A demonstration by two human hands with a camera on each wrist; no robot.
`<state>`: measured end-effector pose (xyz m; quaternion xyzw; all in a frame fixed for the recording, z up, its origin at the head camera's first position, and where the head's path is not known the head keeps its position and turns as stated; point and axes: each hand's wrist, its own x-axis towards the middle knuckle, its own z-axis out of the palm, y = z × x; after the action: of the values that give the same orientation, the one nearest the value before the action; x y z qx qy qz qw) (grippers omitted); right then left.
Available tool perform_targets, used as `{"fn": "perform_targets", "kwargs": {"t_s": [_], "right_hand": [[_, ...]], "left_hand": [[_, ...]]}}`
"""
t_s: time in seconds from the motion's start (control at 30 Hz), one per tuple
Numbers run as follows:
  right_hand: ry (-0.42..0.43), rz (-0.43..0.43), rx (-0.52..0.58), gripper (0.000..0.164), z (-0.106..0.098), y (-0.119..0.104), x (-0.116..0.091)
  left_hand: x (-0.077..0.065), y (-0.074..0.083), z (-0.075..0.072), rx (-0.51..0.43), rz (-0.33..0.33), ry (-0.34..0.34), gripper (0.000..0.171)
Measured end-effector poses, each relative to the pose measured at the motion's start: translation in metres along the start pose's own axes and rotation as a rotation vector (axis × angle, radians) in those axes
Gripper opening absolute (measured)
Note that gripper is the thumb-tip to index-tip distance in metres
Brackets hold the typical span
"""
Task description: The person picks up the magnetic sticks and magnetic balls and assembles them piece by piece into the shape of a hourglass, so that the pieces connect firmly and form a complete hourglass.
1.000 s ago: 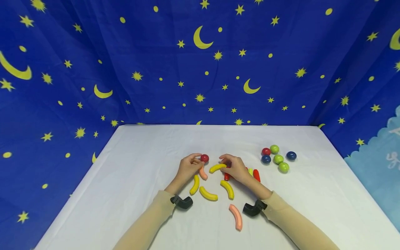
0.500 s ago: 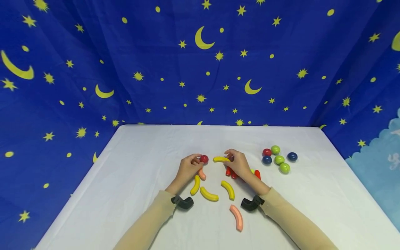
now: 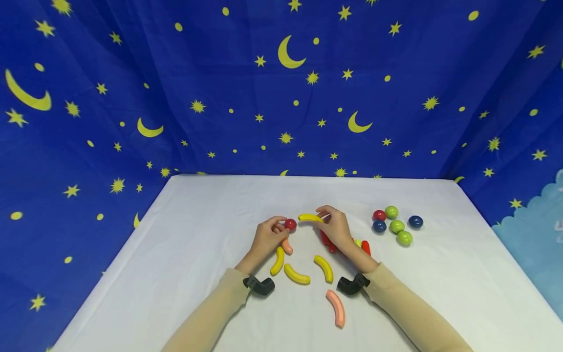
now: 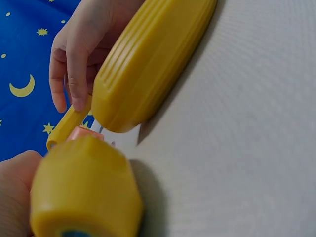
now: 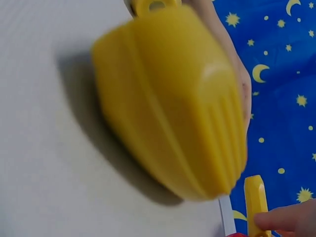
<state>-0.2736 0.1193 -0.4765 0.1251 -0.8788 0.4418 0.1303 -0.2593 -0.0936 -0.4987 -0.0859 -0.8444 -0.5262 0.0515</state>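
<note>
My left hand (image 3: 268, 238) pinches a shiny red ball (image 3: 290, 224) between thumb and forefinger at mid-table. A salmon curved plastic piece (image 3: 287, 246) shows just under its thumb. To the right, my right hand (image 3: 337, 229) grips one end of a yellow curved plastic piece (image 3: 310, 218). The free end of that piece points left, close above the red ball. In the left wrist view the fingers pinch the same yellow piece (image 4: 69, 123). Red pieces (image 3: 327, 240) lie below the right hand, partly hidden by it.
Nearer me lie three yellow curved pieces (image 3: 296, 275) and a salmon one (image 3: 336, 309). Beyond the right forearm sit a red piece (image 3: 366, 247) and a lime one. Several green, blue and red balls (image 3: 397, 226) cluster at the right. Blue star-patterned cloth (image 3: 237, 88) encloses the white table.
My right hand has carried the yellow piece up and away from me, uncovering more of the red pieces. My left hand has stayed at the red ball.
</note>
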Motion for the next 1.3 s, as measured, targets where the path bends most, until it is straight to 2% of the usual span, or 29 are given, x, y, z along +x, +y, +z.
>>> {"fn": "perform_targets", "kwargs": {"t_s": [0.23,0.47,0.67,0.9,1.13,1.3], "right_hand": [[-0.036,-0.01,-0.025,0.029,0.002,-0.002,-0.001],[-0.034,0.011,-0.017,0.031,0.003,-0.001,-0.003],[-0.026,0.024,-0.013,0.029,0.005,-0.002,-0.003],[-0.076,-0.023,0.032,0.028,0.007,-0.005,-0.004],[-0.171,-0.013,0.051,0.03,0.006,-0.003,-0.002],[-0.211,0.013,0.072,0.031,-0.003,-0.001,0.001]], "left_hand": [[0.0,0.0,0.0,-0.003,0.009,-0.005,0.031],[-0.001,0.0,0.001,0.0,0.003,-0.014,0.031],[0.0,0.0,0.0,0.013,0.023,-0.018,0.032],[0.0,0.001,-0.001,0.07,0.017,-0.045,0.034],[0.002,-0.001,-0.002,0.207,0.054,0.023,0.036],[0.003,-0.001,-0.003,0.22,0.042,0.118,0.036]]}}
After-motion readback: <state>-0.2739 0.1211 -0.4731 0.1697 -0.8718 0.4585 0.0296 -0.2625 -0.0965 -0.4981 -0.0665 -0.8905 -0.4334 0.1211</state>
